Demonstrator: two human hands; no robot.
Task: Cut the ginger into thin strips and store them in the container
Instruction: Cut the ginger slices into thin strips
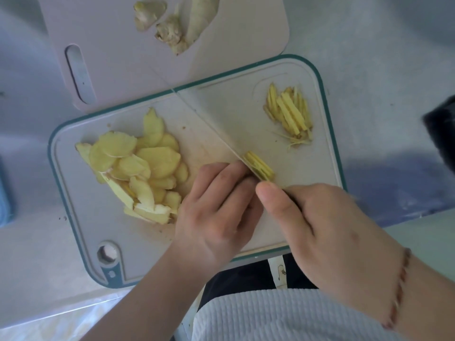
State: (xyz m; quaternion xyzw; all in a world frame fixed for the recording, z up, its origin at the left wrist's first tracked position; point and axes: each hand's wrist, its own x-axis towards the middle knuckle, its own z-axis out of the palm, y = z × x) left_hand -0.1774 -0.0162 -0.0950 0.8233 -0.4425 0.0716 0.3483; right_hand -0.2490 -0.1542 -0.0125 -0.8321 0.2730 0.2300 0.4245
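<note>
A teal-rimmed cutting board lies in front of me. A heap of peeled ginger slices sits on its left half, and a bundle of cut ginger strips lies at its far right corner. My right hand grips the handle of a knife, whose blade runs diagonally across the board. Freshly cut strips lie against the blade's right side. My left hand has its fingers curled, holding down a small stack of slices on the blade's left; the stack is mostly hidden under the fingertips.
A pink cutting board lies beyond, partly under the first, with unpeeled ginger pieces on it. A blue object shows at the left edge and a dark object at the right edge. The counter edge runs just below the board.
</note>
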